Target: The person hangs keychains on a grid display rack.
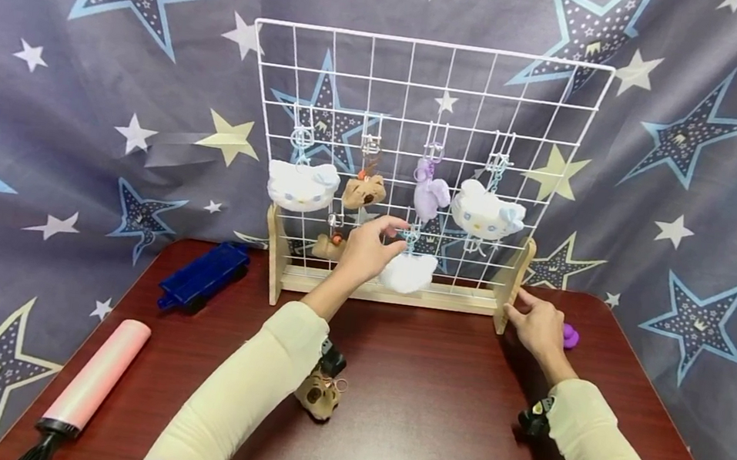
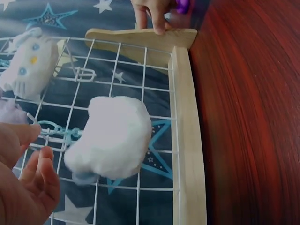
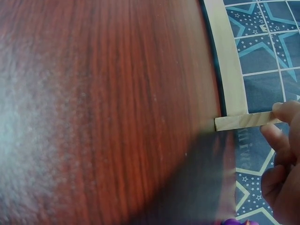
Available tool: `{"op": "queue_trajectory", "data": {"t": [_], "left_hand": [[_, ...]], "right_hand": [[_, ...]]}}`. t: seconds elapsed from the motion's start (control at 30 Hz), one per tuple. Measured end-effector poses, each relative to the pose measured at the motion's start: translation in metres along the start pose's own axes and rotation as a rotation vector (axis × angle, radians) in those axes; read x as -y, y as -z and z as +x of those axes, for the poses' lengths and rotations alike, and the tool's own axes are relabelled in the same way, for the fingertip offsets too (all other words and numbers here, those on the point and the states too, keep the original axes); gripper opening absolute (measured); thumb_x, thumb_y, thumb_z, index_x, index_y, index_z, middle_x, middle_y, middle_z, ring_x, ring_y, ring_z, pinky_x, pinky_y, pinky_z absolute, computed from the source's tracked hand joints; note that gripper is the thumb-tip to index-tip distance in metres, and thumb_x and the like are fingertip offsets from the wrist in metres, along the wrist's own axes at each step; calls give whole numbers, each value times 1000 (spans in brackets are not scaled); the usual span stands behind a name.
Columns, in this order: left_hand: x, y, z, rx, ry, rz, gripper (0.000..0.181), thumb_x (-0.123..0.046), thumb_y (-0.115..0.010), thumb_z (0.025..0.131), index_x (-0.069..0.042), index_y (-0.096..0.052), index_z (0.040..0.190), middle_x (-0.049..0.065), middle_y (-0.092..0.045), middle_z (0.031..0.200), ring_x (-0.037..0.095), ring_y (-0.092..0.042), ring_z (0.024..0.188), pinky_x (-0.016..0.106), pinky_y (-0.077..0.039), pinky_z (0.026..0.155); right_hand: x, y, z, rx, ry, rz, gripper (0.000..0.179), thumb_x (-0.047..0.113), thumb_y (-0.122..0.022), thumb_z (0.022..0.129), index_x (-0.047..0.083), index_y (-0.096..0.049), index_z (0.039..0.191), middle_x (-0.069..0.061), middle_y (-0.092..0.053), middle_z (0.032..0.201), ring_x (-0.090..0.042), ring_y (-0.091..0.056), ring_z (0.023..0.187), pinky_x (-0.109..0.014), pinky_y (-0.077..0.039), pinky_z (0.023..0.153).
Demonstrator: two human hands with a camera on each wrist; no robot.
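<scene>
A white wire grid rack (image 1: 409, 81) on a wooden base stands at the back of the table. My left hand (image 1: 369, 249) is at its lower middle, beside a white plush keychain (image 1: 408, 272) hanging back side out from a hook by a light-blue chain. In the left wrist view the thumb and fingers (image 2: 45, 171) are apart near that hook, with nothing visible between them. My right hand (image 1: 535, 326) pinches the rack's right wooden side piece (image 3: 246, 121) between thumb and finger. A brown plush keychain (image 1: 319, 396) lies on the table below my left forearm.
White cat plushes (image 1: 303, 186), a brown plush (image 1: 364, 191) and a purple plush (image 1: 431, 192) hang in the upper row. A blue tray-like object (image 1: 204, 276) and a pink pump (image 1: 99, 373) lie left. A purple object (image 1: 569, 336) sits behind my right hand.
</scene>
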State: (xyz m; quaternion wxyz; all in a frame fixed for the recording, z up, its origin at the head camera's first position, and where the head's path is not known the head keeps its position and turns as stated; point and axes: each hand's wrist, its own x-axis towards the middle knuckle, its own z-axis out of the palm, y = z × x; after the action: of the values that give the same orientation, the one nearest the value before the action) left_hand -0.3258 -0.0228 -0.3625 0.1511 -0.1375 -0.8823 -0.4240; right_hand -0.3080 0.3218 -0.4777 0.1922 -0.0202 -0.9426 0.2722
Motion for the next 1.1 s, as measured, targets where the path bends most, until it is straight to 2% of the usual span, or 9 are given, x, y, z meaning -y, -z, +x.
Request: {"op": "queue_trajectory", "data": {"t": [0.13, 0.3, 0.37, 0.6, 0.7, 0.77, 0.9, 0.93, 1.1], "left_hand": [[7, 5, -2, -7, -8, -1, 33, -20, -76, 89, -17, -72, 122, 8, -74, 109, 26, -67, 102, 40, -52, 85], [13, 12, -7, 3, -1, 2, 30, -22, -74, 91, -17, -73, 120, 6, -74, 106, 22, -66, 92, 36, -50, 80], [16, 15, -10, 16, 7, -1, 28, -21, -73, 91, -17, -73, 119, 5, -75, 105, 24, -67, 86, 36, -49, 77], [29, 20, -22, 74, -17, 25, 27, -18, -74, 91, -14, -74, 117, 6, -77, 102, 22, -69, 85, 32, -49, 76], [35, 24, -28, 98, -21, 24, 26, -16, -74, 91, -13, -75, 117, 7, -76, 100, 22, -65, 77, 30, -47, 68], [39, 27, -31, 113, -15, 26, 26, -16, -74, 91, -14, -75, 117, 7, -76, 102, 23, -66, 81, 30, -47, 72], [49, 33, -40, 153, -10, 54, 25, -18, -74, 92, -14, -76, 116, 8, -77, 106, 23, -69, 102, 39, -52, 89], [51, 34, -42, 161, -4, 62, 25, -19, -74, 92, -15, -76, 116, 7, -78, 106, 23, -70, 103, 40, -53, 91], [64, 39, -55, 174, 13, 92, 22, -19, -73, 92, -16, -78, 113, 5, -79, 103, 17, -73, 86, 33, -54, 76]], "right_hand": [[0, -1, 0, -4, -9, 7, 52, 27, -74, 90, 8, -64, 137, -15, -77, 77, -59, -64, 102, -63, -51, 85], [1, -1, 1, -1, -14, 13, 52, 28, -74, 90, 10, -64, 137, -15, -77, 77, -58, -65, 101, -62, -51, 83], [1, -1, 1, 1, -14, 15, 52, 28, -74, 90, 10, -64, 138, -15, -77, 77, -58, -65, 101, -61, -51, 83], [1, 0, -1, 6, -14, 16, 52, 27, -75, 90, 10, -64, 138, -14, -75, 71, -60, -63, 103, -63, -50, 84], [2, -1, 0, 7, -10, 15, 52, 27, -74, 90, 9, -64, 138, -14, -75, 71, -60, -63, 102, -63, -50, 84], [2, -1, 0, 4, -11, 20, 52, 27, -74, 90, 10, -64, 138, -14, -75, 72, -60, -63, 102, -62, -50, 84], [1, 0, -1, 4, -14, 25, 52, 27, -74, 90, 9, -63, 138, -14, -76, 72, -61, -62, 101, -62, -50, 83], [1, 0, -1, 5, -15, 25, 52, 27, -74, 90, 9, -63, 138, -14, -76, 72, -61, -62, 101, -62, -50, 83], [1, -1, -1, 5, -7, 21, 52, 27, -74, 90, 9, -64, 138, -15, -75, 73, -61, -62, 104, -63, -49, 85]]}}
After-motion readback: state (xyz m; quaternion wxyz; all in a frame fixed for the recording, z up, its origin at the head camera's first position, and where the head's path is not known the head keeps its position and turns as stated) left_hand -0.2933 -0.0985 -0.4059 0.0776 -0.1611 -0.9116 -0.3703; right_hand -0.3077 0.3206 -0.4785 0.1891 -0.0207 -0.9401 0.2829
